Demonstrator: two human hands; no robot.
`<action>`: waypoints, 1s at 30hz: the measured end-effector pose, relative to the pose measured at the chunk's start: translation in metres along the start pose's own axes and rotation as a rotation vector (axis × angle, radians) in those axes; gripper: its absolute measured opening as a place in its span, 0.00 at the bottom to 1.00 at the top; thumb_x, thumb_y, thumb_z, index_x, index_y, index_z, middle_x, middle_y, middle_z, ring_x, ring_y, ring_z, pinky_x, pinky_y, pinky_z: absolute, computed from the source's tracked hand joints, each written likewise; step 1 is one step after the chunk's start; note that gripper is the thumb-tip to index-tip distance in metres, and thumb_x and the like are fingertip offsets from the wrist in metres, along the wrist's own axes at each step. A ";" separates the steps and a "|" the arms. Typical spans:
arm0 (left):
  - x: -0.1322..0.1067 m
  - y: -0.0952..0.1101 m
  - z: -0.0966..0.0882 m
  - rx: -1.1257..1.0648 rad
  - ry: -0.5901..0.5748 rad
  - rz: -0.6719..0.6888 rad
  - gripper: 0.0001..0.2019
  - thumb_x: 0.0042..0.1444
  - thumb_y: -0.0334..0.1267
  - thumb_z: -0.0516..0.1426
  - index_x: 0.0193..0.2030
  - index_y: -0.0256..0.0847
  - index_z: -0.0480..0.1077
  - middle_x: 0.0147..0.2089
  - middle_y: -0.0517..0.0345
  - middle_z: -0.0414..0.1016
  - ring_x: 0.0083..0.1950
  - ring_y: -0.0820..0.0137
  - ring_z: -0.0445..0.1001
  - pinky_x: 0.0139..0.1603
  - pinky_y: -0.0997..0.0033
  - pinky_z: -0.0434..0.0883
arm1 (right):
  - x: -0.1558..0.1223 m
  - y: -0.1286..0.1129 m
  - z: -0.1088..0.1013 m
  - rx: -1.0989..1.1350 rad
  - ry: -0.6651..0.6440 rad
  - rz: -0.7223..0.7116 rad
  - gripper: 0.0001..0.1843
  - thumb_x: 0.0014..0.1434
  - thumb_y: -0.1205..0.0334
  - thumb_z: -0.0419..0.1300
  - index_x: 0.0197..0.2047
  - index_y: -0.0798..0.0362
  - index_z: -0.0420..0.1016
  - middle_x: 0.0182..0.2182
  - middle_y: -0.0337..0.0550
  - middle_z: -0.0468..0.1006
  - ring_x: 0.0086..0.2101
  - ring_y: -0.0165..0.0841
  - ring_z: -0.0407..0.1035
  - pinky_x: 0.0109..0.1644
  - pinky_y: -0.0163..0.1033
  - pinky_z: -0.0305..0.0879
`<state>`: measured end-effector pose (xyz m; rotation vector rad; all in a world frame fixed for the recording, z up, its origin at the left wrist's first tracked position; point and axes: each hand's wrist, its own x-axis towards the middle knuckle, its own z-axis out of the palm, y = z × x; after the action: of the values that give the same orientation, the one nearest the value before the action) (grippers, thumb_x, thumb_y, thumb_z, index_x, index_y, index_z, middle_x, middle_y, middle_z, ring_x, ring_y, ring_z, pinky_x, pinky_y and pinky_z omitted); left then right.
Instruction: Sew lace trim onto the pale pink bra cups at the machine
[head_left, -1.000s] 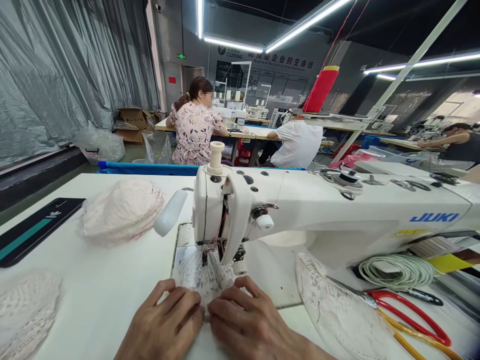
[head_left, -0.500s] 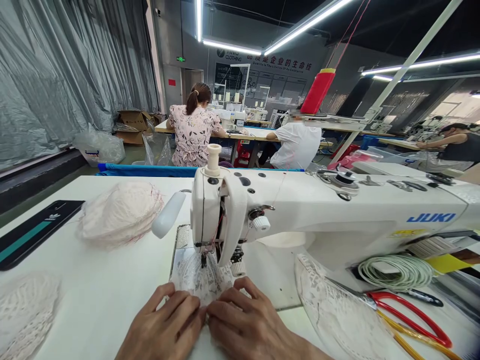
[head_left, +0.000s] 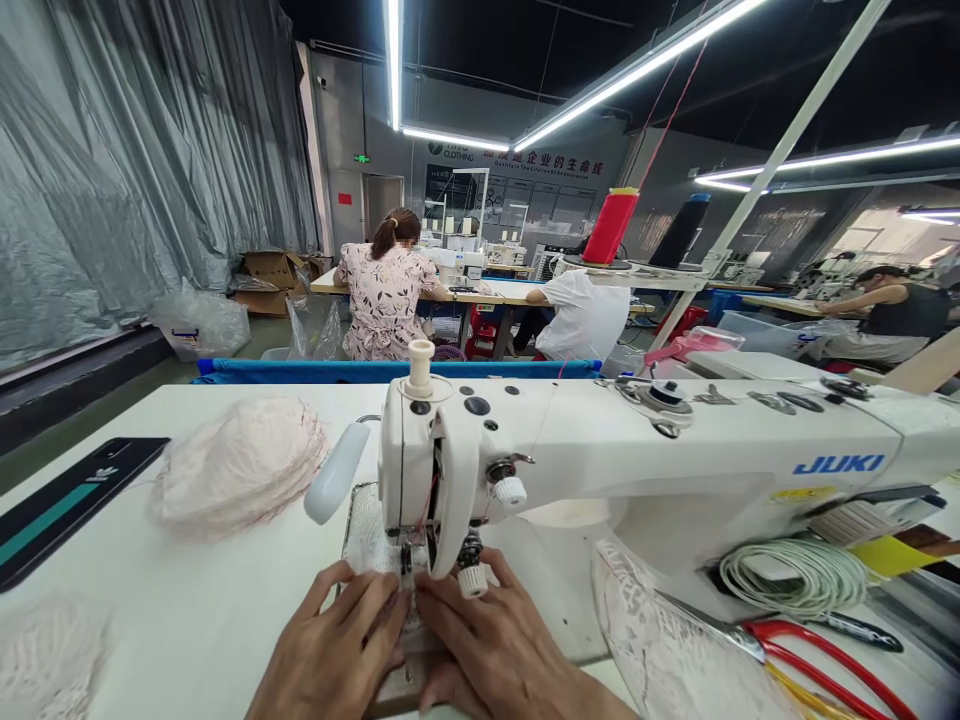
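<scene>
A white lace piece (head_left: 366,545) lies under the presser foot (head_left: 406,558) of a white sewing machine (head_left: 660,435). My left hand (head_left: 330,635) is on the lace left of the foot, its fingers bent and pressed together on the fabric. To the right, my right hand (head_left: 499,635) grips the lace close to the needle, partly behind the machine's knob. Both sets of fingertips nearly meet in front of the foot. Red thread runs down the machine head to the needle area.
Pale lace pieces are stacked (head_left: 240,465) on the left, beside a dark phone-like slab (head_left: 82,505). Another lace piece (head_left: 667,630), red-handled scissors (head_left: 817,650) and a coil of pale cord (head_left: 795,578) lie right. Other people sit at machines beyond.
Both hands have moved forward, closer to the presser foot, and the lace has moved farther under it. The view has tilted up slightly, so the machine sits lower in the picture.
</scene>
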<state>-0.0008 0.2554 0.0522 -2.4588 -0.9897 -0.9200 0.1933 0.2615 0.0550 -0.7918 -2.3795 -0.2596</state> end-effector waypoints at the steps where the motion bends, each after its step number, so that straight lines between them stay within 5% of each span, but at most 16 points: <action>1: 0.000 -0.001 0.001 -0.004 -0.012 -0.013 0.17 0.68 0.36 0.42 0.46 0.38 0.71 0.36 0.57 0.77 0.37 0.70 0.73 0.46 0.64 0.60 | 0.001 0.001 0.000 0.004 -0.001 0.001 0.30 0.62 0.39 0.45 0.47 0.57 0.70 0.38 0.50 0.78 0.34 0.36 0.69 0.47 0.46 0.58; 6: -0.003 -0.003 0.007 0.019 0.003 -0.023 0.19 0.69 0.37 0.39 0.45 0.37 0.71 0.38 0.56 0.77 0.39 0.70 0.73 0.49 0.64 0.60 | 0.003 0.004 -0.001 -0.012 -0.028 0.017 0.31 0.62 0.39 0.45 0.53 0.58 0.66 0.37 0.49 0.78 0.38 0.39 0.69 0.50 0.49 0.57; 12: -0.012 -0.002 0.008 -0.007 0.037 -0.004 0.16 0.67 0.32 0.43 0.41 0.39 0.72 0.41 0.55 0.78 0.44 0.69 0.73 0.51 0.62 0.59 | -0.002 -0.001 -0.001 0.008 0.029 -0.043 0.26 0.65 0.43 0.42 0.43 0.56 0.70 0.39 0.46 0.77 0.34 0.33 0.69 0.52 0.46 0.54; 17: -0.011 0.002 0.002 -0.003 0.088 0.047 0.22 0.68 0.29 0.38 0.37 0.37 0.72 0.36 0.56 0.78 0.39 0.72 0.73 0.46 0.64 0.60 | -0.005 -0.004 0.000 0.011 0.011 -0.059 0.25 0.68 0.46 0.40 0.37 0.55 0.69 0.33 0.43 0.76 0.31 0.31 0.68 0.48 0.43 0.55; 22: -0.011 0.003 0.000 0.057 0.115 0.052 0.22 0.68 0.31 0.38 0.36 0.37 0.72 0.35 0.54 0.78 0.39 0.70 0.73 0.45 0.63 0.61 | -0.005 -0.004 0.000 -0.004 -0.015 -0.068 0.18 0.69 0.54 0.42 0.41 0.54 0.68 0.34 0.43 0.76 0.31 0.31 0.67 0.47 0.42 0.55; 30: -0.011 0.002 0.003 0.080 0.136 0.039 0.22 0.67 0.27 0.38 0.36 0.37 0.72 0.34 0.54 0.77 0.38 0.70 0.72 0.45 0.63 0.61 | -0.007 -0.003 0.000 -0.027 -0.057 -0.064 0.19 0.69 0.54 0.41 0.40 0.54 0.69 0.34 0.44 0.76 0.32 0.32 0.67 0.48 0.43 0.55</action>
<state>-0.0045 0.2503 0.0429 -2.3077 -0.9119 -0.9997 0.1959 0.2553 0.0508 -0.7454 -2.4629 -0.2994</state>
